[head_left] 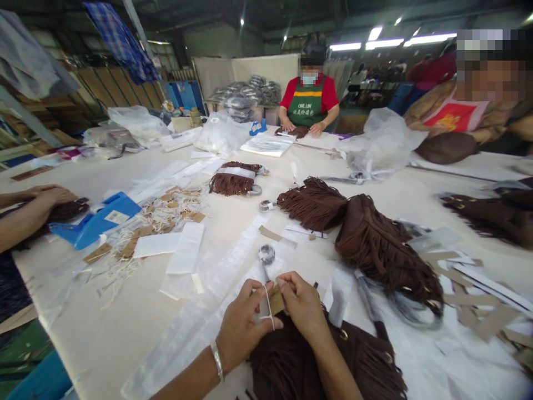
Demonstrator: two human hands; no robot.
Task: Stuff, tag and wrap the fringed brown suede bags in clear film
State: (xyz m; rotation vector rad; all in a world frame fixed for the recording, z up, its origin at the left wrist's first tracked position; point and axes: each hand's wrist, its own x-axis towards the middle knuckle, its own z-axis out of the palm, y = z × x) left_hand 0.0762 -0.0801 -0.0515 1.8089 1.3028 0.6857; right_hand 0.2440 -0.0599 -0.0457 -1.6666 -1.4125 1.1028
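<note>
A white string is stretched between the thumb and fingers of my left hand (244, 314), which wears a silver bracelet. My right hand (300, 303) is closed in a pinch on a brown paper hang tag (276, 303) beside the string. Both hands are just above a dark brown fringed bag (358, 355) with brass eyelets, lying at the front edge of view. A plastic-wrapped ring (267, 254) on a strap sticks out beyond my fingers. My right forearm covers part of the bag.
More fringed bags (383, 244) lie to the right and ahead. On the left are strung tags (166, 216), white paper slips (185, 248) and a blue tape dispenser (97, 219). Cardboard strips (478, 300) are piled at right. Co-workers' hands (54, 194) work around the table.
</note>
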